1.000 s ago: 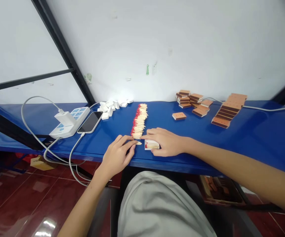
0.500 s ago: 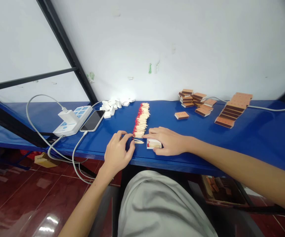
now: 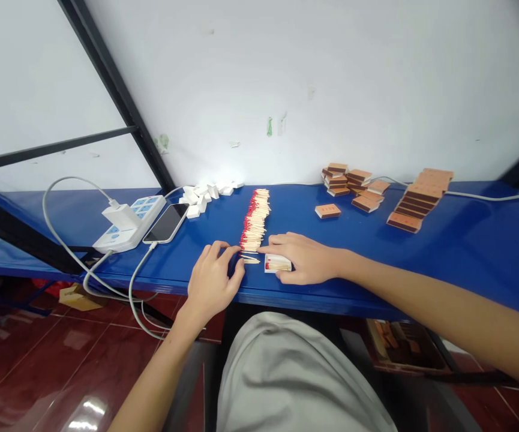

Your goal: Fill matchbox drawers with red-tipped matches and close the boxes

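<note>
A long row of red-tipped matchsticks (image 3: 254, 219) lies across the blue table (image 3: 466, 252). My right hand (image 3: 302, 258) rests on an open white matchbox tray (image 3: 277, 263) partly filled with matches, its index finger stretched toward the near end of the row. My left hand (image 3: 212, 276) sits just left of the row, fingers curled, fingertips beside a few loose matches (image 3: 250, 258). I cannot make out whether it grips any match.
Orange matchbox sleeves (image 3: 414, 201) are stacked at the back right, one sleeve (image 3: 327, 210) lying alone. White trays (image 3: 205, 195) are piled at the back. A phone (image 3: 166, 222), a power strip (image 3: 128, 223) and cables lie on the left. My grey-clad lap is below.
My left hand's fingers have drawn back a little from the loose matches and curled more. The right hand and tray stay in place.
</note>
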The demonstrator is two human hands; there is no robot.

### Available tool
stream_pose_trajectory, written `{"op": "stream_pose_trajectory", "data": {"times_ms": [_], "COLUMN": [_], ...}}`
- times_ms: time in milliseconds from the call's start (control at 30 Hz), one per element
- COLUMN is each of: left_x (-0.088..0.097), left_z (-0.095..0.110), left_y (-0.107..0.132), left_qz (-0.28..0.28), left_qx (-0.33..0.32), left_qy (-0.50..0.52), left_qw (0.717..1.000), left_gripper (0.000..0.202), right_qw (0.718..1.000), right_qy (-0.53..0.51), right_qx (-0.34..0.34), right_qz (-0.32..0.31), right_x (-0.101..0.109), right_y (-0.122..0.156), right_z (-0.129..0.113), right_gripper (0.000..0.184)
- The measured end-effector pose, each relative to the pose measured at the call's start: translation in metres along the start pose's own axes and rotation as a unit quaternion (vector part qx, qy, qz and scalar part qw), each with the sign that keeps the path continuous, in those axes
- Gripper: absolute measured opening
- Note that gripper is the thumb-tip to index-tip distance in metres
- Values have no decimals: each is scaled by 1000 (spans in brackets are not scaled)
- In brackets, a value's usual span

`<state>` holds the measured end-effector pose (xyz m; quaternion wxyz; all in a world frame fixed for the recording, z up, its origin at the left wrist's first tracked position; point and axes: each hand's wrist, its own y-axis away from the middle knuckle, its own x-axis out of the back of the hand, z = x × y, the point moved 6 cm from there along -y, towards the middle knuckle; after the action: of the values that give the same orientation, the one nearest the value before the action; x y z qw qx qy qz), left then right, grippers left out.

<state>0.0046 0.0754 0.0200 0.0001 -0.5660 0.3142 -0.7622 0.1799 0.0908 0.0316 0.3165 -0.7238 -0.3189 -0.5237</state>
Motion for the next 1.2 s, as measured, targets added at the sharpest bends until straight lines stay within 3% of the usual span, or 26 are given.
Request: {"op": "stream_pose_trajectory", "data": {"times_ms": [400, 767, 1200], "left_x": [0, -1, 0], "left_z": [-2, -1, -1], "left_y": [2, 0, 0], "left_qz": [20, -19, -18], "left_qx": [-13, -7, -18], "left_qy": [30, 15, 22], "left_qw": [999, 1000, 999], "left_gripper": [33, 33, 29], "right_qw": [1000, 1000, 1000], "right_qy": [-2, -2, -12], "right_qx": [6, 8, 7], "right_qz": [5, 8, 12], "right_x": [-1, -1, -1], "right_y": [1, 1, 2], "right_z": [3, 3, 3], "right_gripper": [60, 57, 58]}}
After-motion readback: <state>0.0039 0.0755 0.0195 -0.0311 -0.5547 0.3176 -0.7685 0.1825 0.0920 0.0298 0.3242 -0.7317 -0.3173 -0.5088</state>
